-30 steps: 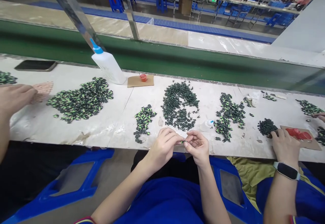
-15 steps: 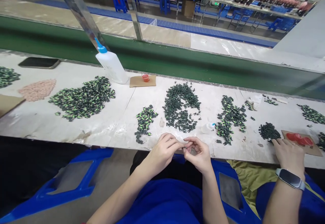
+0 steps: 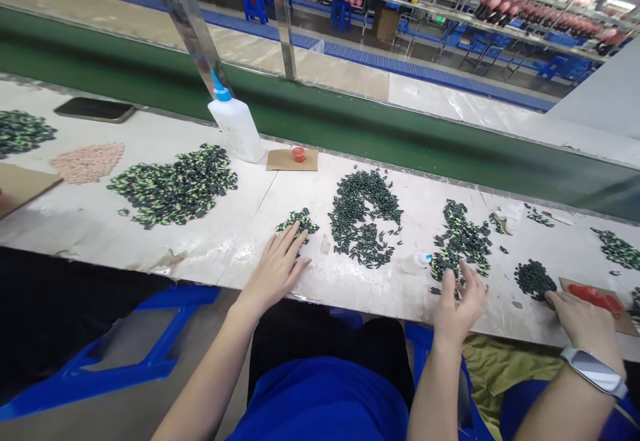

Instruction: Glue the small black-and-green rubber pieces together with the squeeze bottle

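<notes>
Black-and-green pieces in a small heap point(image 3: 306, 217) lie directly ahead of the left hand point(image 3: 277, 264), just past its fingertips, which reach palm-down onto the near side and cover part of it. That hand's fingers are stretched out and slightly parted, with the thumb well off to the right, so nothing looks pinched, though what lies beneath the fingertips cannot be told. A second black-and-green pile point(image 3: 463, 231) sits ahead of the right hand point(image 3: 460, 307), its longer run pointing away from the wearer and a lobe spreading right; thumb and forefinger stand apart at its near end, with a visible gap, and whether they touch a piece is unclear. Each hand is thus nearest its own heap, while the dark green pile point(image 3: 357, 194) lies between them and farther forward, closer to the left hand and touched by neither. Its slim pieces point every which way, too small to single out one axis. Just left of the right-hand pile, a small clear bottle point(image 3: 413, 263) lies on its side, blue tip toward the pieces. Farther back on the white table point(image 3: 225, 251) are a red cup point(image 3: 299, 154) on cardboard point(image 3: 280, 159) and a tall white bottle point(image 3: 239, 131). To the right, a co-worker's hand point(image 3: 583, 317) rests beside a round dark heap point(image 3: 534, 278).
</notes>
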{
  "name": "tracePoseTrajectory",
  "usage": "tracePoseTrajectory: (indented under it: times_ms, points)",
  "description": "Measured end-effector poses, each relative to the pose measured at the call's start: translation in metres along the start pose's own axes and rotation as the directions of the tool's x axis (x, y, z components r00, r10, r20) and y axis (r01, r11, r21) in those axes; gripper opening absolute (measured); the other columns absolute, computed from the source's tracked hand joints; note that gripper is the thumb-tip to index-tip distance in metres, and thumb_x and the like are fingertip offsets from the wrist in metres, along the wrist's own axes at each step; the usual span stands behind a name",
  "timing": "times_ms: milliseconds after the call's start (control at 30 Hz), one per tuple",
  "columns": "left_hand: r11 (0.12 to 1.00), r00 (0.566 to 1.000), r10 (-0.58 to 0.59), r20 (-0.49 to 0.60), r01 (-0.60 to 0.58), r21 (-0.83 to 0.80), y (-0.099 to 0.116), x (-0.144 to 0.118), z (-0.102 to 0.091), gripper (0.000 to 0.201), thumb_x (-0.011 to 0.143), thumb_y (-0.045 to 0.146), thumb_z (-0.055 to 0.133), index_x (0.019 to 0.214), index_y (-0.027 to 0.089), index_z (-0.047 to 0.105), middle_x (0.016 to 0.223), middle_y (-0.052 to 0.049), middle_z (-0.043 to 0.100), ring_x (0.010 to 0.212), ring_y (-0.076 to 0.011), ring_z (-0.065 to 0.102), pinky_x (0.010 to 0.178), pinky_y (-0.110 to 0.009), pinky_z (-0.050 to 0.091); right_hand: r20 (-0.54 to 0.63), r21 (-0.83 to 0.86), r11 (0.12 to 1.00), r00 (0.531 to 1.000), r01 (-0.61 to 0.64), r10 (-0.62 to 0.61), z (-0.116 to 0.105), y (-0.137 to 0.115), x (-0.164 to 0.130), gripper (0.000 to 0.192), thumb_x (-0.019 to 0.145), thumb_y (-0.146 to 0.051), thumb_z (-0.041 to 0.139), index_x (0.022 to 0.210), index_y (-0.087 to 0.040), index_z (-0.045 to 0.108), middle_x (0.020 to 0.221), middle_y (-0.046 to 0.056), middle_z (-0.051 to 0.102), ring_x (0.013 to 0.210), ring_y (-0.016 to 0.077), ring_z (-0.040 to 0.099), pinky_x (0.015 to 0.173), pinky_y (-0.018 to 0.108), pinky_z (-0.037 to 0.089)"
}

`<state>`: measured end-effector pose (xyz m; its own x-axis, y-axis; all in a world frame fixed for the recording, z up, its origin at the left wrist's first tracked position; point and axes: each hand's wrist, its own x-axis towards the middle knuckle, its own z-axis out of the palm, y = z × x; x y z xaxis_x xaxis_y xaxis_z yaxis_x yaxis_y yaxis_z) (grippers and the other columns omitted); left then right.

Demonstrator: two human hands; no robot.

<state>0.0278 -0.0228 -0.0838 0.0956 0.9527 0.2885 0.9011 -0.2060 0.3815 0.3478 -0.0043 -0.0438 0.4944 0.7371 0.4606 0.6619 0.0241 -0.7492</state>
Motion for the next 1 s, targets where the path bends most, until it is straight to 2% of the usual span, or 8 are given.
tracePoseTrajectory:
  times_ms: [167,433,567,633,700,767,833,1000]
  points:
    - [0.997,0.997,-0.061,-0.037,0.06,-0.041,0.025,0.0,0.017,0.051,0.095,0.04,0.034,0.14,0.016,0.039,0.15,-0.016,0.036,0.14,-0.0323,0.028,0.11,-0.056,0.028,0.232,-0.041,0.995,0.97,0.088,-0.076,0.014,0.004,-0.011,0.067,0.073,-0.057,0.063,0.124,-0.015,0.054,0.112,0.015,0.06,0.116,0.0319,0.043,0.093,0.049,0.042]
    - [0.963,0.95,-0.252,-0.186,0.228,-0.145,0.071,0.015,0.033,0.038,0.095,0.035,0.038,0.124,0.014,0.052,0.139,-0.022,0.046,0.137,-0.0382,0.03,0.104,-0.068,0.025,0.252,-0.053,0.994,0.964,0.094,-0.078,0.034,0.011,-0.017,0.044,0.075,-0.056,0.061,0.091,-0.016,0.061,0.1,0.017,0.062,0.113,0.0322,0.044,0.095,0.051,0.039]
    - [0.972,0.926,-0.188,-0.327,0.127,-0.2,0.072,0.017,0.014,0.027,0.095,0.025,0.04,0.118,0.021,0.053,0.132,-0.014,0.055,0.131,-0.0322,0.039,0.105,-0.065,0.021,0.204,0.072,0.997,0.978,0.039,-0.053,0.029,0.004,-0.02,0.037,0.076,-0.047,0.065,0.096,-0.018,0.054,0.113,0.016,0.062,0.118,0.0288,0.049,0.099,0.049,0.038]
    - [0.981,0.896,-0.107,-0.431,0.024,-0.193,0.062,0.016,-0.001,0.022,0.091,0.023,0.049,0.111,0.022,0.057,0.12,-0.012,0.061,0.122,-0.0292,0.047,0.101,-0.055,0.032,0.199,0.182,0.982,0.98,-0.049,0.012,0.027,0.002,-0.023,0.036,0.076,-0.042,0.067,0.098,-0.019,0.05,0.116,0.015,0.063,0.115,0.0263,0.055,0.097,0.047,0.041]
    - [0.978,0.924,0.033,-0.38,-0.108,-0.179,0.048,0.014,-0.015,0.016,0.089,0.022,0.054,0.104,0.022,0.059,0.11,-0.009,0.065,0.108,-0.0248,0.055,0.093,-0.045,0.04,0.214,0.303,0.943,0.974,-0.137,0.073,0.027,0.002,-0.026,0.037,0.073,-0.039,0.071,0.094,-0.02,0.047,0.109,0.014,0.067,0.105,0.0244,0.062,0.092,0.045,0.046]
    - [0.956,0.959,0.198,-0.204,-0.234,-0.175,0.038,0.011,-0.025,0.013,0.09,0.02,0.053,0.1,0.023,0.061,0.105,-0.006,0.067,0.103,-0.0223,0.056,0.088,-0.041,0.042,0.238,0.405,0.893,0.966,-0.196,0.104,0.029,0.003,-0.028,0.039,0.069,-0.036,0.075,0.089,-0.021,0.045,0.099,0.011,0.071,0.093,0.0232,0.067,0.084,0.041,0.05]
    - [0.941,0.956,0.292,-0.031,-0.293,-0.171,0.035,0.007,-0.03,0.012,0.09,0.021,0.053,0.098,0.022,0.062,0.104,-0.006,0.067,0.103,-0.0225,0.055,0.088,-0.04,0.041,0.256,0.467,0.856,0.96,-0.223,0.111,0.031,0.004,-0.03,0.041,0.064,-0.035,0.078,0.087,-0.021,0.046,0.089,0.008,0.072,0.083,0.0225,0.069,0.077,0.038,0.053]
    - [0.951,0.941,0.307,0.141,-0.296,-0.093,0.048,0.001,-0.025,0.01,0.089,0.022,0.056,0.094,0.02,0.064,0.093,-0.006,0.065,0.1,-0.0244,0.052,0.087,-0.043,0.038,0.241,0.52,0.82,0.962,-0.241,0.131,0.031,0.007,-0.032,0.041,0.06,-0.035,0.081,0.088,-0.019,0.056,0.076,0.002,0.067,0.068,0.0186,0.065,0.066,0.032,0.051]
